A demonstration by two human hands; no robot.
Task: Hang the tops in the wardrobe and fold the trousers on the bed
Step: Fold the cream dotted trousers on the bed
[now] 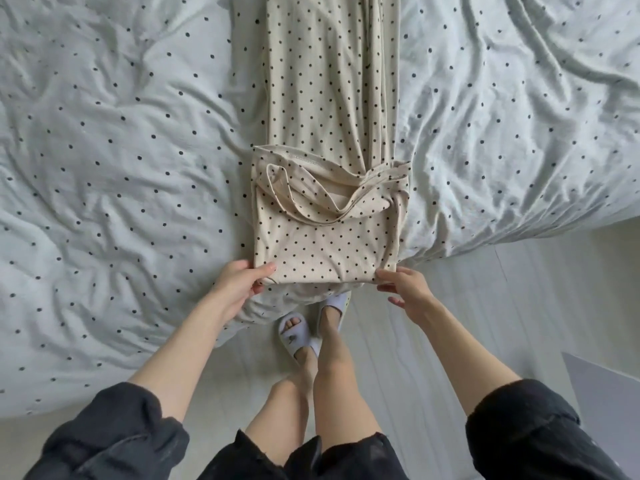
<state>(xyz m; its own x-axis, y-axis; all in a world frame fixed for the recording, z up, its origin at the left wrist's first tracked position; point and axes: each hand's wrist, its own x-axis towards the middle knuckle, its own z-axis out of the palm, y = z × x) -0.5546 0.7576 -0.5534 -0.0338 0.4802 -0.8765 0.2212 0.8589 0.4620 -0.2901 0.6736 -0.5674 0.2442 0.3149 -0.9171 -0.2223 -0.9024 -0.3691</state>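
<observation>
The trousers (pixel 329 133) lie lengthwise down the middle of the bed (pixel 104 150), legs running away out of view, waist end doubled back toward the near edge. That folded flap sits loose on top, its waistband puckered open. Both hands are on the fold line, 1 at each corner. The left hand (pixel 239 282) pinches the left corner, thumb on top and fingers tucked beneath. The right hand (pixel 403 289) pinches the right corner between thumb and forefinger, the other fingers hanging loosely curled below. Holding both corners looks like the way to keep the fold square and ready to carry it up over the legs for the next fold.

Around it: a rumpled, dotted duvet, its creases likely to snag a tidy fold. The fold line overhangs the bed edge a little, above the person's slippers (pixel 298 334) on the pale floor (pixel 485 306). A grey panel (pixel 602 386) shows at right. No tops or wardrobe are in view.
</observation>
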